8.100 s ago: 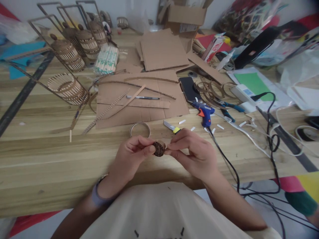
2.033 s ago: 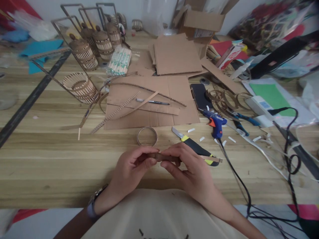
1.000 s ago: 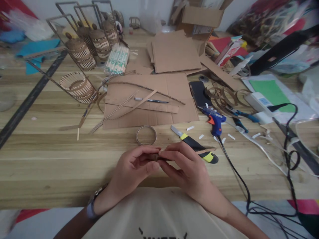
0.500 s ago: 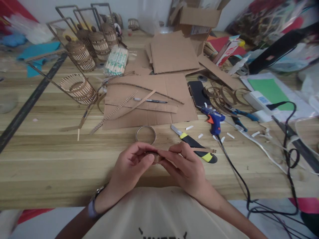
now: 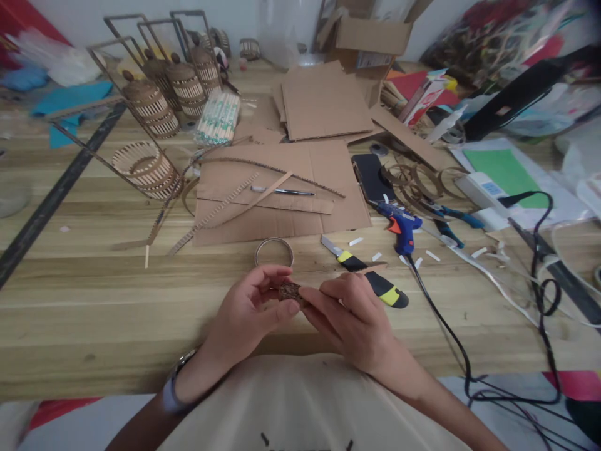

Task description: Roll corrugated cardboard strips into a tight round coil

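Between both hands is a small coil of rolled cardboard strip point(image 5: 290, 291), its ridged brown end facing up. My left hand point(image 5: 251, 307) curls round its left side with thumb and fingers. My right hand point(image 5: 350, 313) pinches its right edge. A tan strip end point(image 5: 372, 269) sticks out past the right hand, over the yellow-and-black utility knife point(image 5: 366, 273); its link to the coil is hidden. Just beyond my left fingertips a thin round ring point(image 5: 256, 250) lies on the table.
Flat cardboard point(image 5: 282, 228) with strips and a pen point(image 5: 286, 190) lies ahead. Stick-and-cardboard lanterns point(image 5: 154, 113) stand at the back left. To the right are a blue glue gun point(image 5: 404, 228) with a trailing cord, pliers point(image 5: 453, 222), a phone point(image 5: 373, 175) and cardboard rings point(image 5: 427, 180).
The coil has been tilted, so more of its ridged end shows. The strip end by my right hand now angles upward across the knife. Both hands remain at nearly the same place.
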{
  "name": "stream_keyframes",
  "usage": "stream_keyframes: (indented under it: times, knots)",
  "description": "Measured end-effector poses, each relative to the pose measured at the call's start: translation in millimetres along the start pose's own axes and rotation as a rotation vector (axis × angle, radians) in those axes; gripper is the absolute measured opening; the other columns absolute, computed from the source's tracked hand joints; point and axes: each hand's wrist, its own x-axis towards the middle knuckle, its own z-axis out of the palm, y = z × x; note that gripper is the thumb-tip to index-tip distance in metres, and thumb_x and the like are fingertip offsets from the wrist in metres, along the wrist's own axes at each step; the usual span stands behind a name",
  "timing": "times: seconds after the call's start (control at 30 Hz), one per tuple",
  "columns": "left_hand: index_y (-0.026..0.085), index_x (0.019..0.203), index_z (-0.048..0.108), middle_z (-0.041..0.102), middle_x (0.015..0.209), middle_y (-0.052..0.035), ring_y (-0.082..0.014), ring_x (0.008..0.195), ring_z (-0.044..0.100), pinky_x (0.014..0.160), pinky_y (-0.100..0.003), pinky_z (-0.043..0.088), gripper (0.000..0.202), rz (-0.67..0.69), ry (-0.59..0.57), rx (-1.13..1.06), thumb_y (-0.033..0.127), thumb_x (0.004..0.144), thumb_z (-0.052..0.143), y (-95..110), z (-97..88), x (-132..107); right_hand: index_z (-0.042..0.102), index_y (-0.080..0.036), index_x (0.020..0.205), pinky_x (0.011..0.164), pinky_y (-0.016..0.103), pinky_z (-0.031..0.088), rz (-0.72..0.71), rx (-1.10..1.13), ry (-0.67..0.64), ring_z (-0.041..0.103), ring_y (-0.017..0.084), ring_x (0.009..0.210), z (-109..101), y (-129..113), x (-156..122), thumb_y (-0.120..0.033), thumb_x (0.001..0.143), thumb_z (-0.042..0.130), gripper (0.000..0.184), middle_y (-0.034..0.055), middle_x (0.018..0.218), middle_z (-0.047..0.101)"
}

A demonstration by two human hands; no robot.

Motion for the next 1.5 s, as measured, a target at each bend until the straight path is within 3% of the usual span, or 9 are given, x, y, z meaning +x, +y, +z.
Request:
stream_keyframes:
  times: [0.17, 0.37, 0.53, 0.77, 0.93, 1.17, 1.3, 1.5]
  knots:
    - [0.018, 0.108, 0.07, 0.076, 0.098, -0.006, -0.0199, 0.089, 0.071, 0.075, -0.028, 0.057, 0.047, -0.041, -0.1, -0.197, 0.029, 0.067, 0.09, -3, -2.1, -1, 0.073, -0.022, 0.111, 0.065, 0.027, 0.054, 0.058, 0.155, -0.009, 0.061, 0.014, 0.072, -1, 1, -6, -0.023, 0.099, 0.061, 0.016, 0.0029, 0.083, 0.063]
    - [0.02, 0.11, 0.074, 0.077, 0.096, -0.0039, -0.0162, 0.083, 0.071, 0.073, -0.025, 0.055, 0.051, -0.04, -0.243, -0.442, 0.035, 0.066, 0.094, -8, -1.2, -1, 0.071, -0.022, 0.12, 0.067, 0.027, 0.058, 0.038, 0.272, 0.078, 0.065, 0.015, 0.076, 4, 3, -8, -0.021, 0.099, 0.061, 0.023, 0.003, 0.086, 0.061]
    - [0.022, 0.11, 0.073, 0.077, 0.105, -0.0044, -0.0198, 0.097, 0.071, 0.083, -0.029, 0.055, 0.044, 0.021, -0.193, -0.334, 0.036, 0.072, 0.09, -8, -3.0, 2, 0.072, -0.021, 0.11, 0.066, 0.028, 0.052, 0.017, 0.137, 0.028, 0.061, 0.014, 0.071, 3, 4, -7, -0.015, 0.098, 0.06, 0.018, 0.002, 0.081, 0.065]
    - [0.021, 0.114, 0.07, 0.077, 0.105, -0.0074, -0.0243, 0.105, 0.07, 0.093, -0.034, 0.054, 0.055, 0.061, -0.015, -0.035, 0.031, 0.066, 0.093, -4, -3.2, -2, 0.068, -0.022, 0.114, 0.065, 0.03, 0.048, 0.004, 0.123, 0.039, 0.06, 0.015, 0.069, 7, 4, -15, -0.013, 0.097, 0.061, 0.02, 0.0011, 0.08, 0.068]
    - [0.02, 0.113, 0.071, 0.08, 0.103, -0.0071, -0.0229, 0.099, 0.073, 0.08, -0.029, 0.057, 0.056, -0.012, -0.117, -0.235, 0.029, 0.063, 0.095, -4, -3.8, -3, 0.072, -0.022, 0.107, 0.063, 0.027, 0.051, 0.041, 0.207, 0.05, 0.061, 0.013, 0.067, 2, 2, -7, -0.014, 0.097, 0.063, 0.016, 0.0002, 0.076, 0.066]
    - [0.023, 0.11, 0.075, 0.08, 0.091, -0.0023, -0.0165, 0.081, 0.074, 0.073, -0.024, 0.057, 0.055, -0.017, -0.255, -0.41, 0.039, 0.062, 0.096, -8, -5.0, 1, 0.075, -0.028, 0.113, 0.062, 0.027, 0.056, 0.049, 0.324, 0.067, 0.065, 0.014, 0.068, 2, 3, -1, -0.018, 0.097, 0.063, 0.022, -0.0004, 0.076, 0.066]
    - [0.023, 0.111, 0.074, 0.08, 0.098, -0.0042, -0.0182, 0.088, 0.074, 0.076, -0.025, 0.057, 0.053, -0.001, -0.208, -0.327, 0.041, 0.065, 0.094, -9, -5.8, 2, 0.071, -0.023, 0.107, 0.062, 0.027, 0.053, 0.071, 0.297, 0.074, 0.062, 0.013, 0.067, 9, 7, -7, -0.014, 0.095, 0.065, 0.016, -0.0017, 0.076, 0.067]
    - [0.025, 0.121, 0.067, 0.076, 0.113, -0.0058, -0.0236, 0.108, 0.069, 0.097, -0.036, 0.053, 0.057, 0.066, -0.004, 0.042, 0.035, 0.069, 0.091, -6, -3.2, -2, 0.066, -0.021, 0.103, 0.064, 0.028, 0.049, 0.0, 0.156, 0.054, 0.06, 0.013, 0.066, 14, 14, -14, -0.014, 0.097, 0.06, 0.011, 0.0003, 0.077, 0.067]
